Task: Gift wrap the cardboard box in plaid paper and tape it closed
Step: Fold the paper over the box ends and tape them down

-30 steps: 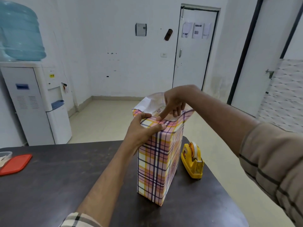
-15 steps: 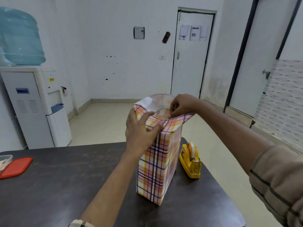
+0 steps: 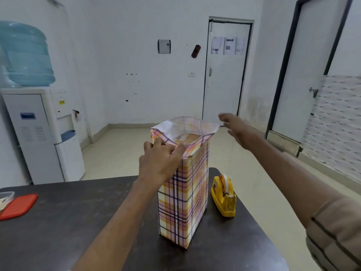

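Note:
A tall box (image 3: 184, 200) wrapped in pink, yellow and purple plaid paper stands upright on the dark table (image 3: 58, 231). The paper's top end (image 3: 193, 125) stands open above the box, and the brown cardboard top (image 3: 188, 137) shows inside. My left hand (image 3: 159, 163) grips the near upper corner of the box, fingers curled over the paper's near edge. My right hand (image 3: 237, 130) hovers in the air to the right of the open paper top, fingers spread, blurred, holding nothing.
A yellow tape dispenser (image 3: 224, 196) sits on the table just right of the box, near the table's right edge. A red lid (image 3: 18, 206) and a clear container (image 3: 5, 196) lie at the far left. A water dispenser (image 3: 39, 124) stands behind the table.
My right hand has let go of the paper's far top edge and swung out to the right, opening. My left hand has stayed at the near top corner.

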